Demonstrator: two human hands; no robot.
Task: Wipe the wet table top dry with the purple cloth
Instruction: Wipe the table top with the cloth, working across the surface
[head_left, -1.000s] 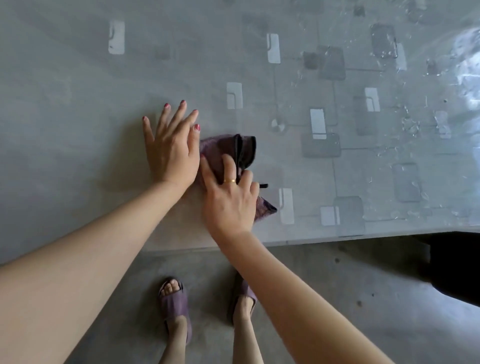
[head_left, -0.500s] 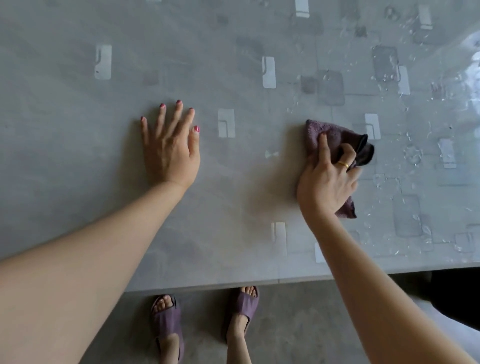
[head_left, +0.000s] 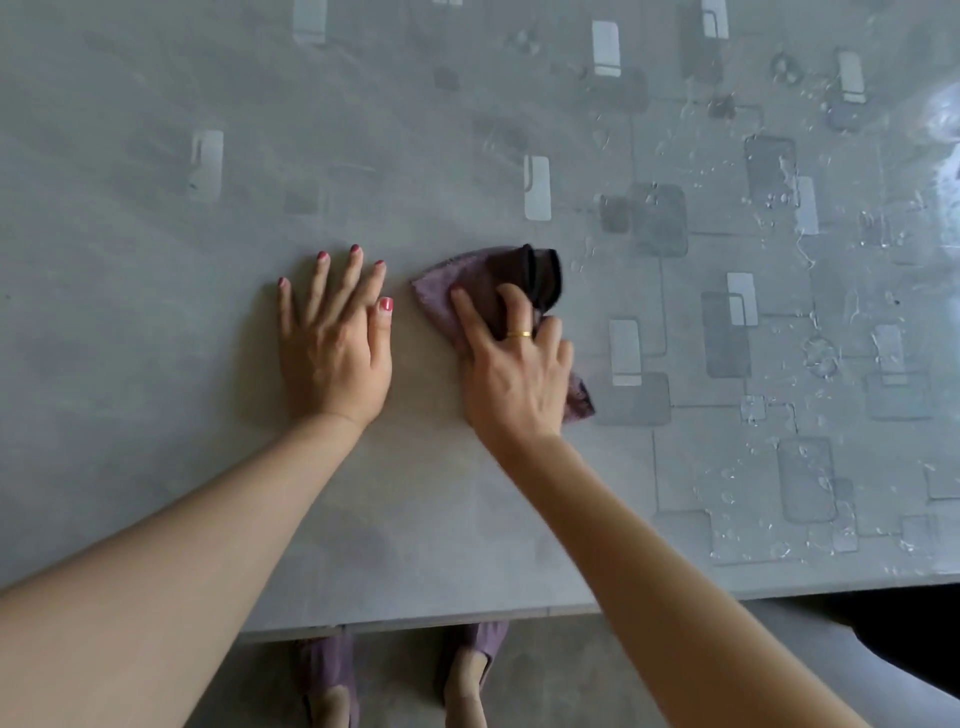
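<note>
Two purple sandals (head_left: 332, 670) peek out below, planted on the grey floor (head_left: 571, 675). A gold ring (head_left: 519, 334) glints up top. Something dark (head_left: 904, 639) sits at the lower right corner, too cut off to identify.

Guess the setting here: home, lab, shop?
Probably a home: a table under a patterned plastic cover, sandalled feet on a bare floor, and a right hand wiping with a cloth.

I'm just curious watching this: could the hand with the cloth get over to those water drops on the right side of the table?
Probably yes. The right hand presses the purple cloth on the table top, and the water drops lie to its right with only bare surface between; nothing stands in the way.
</note>
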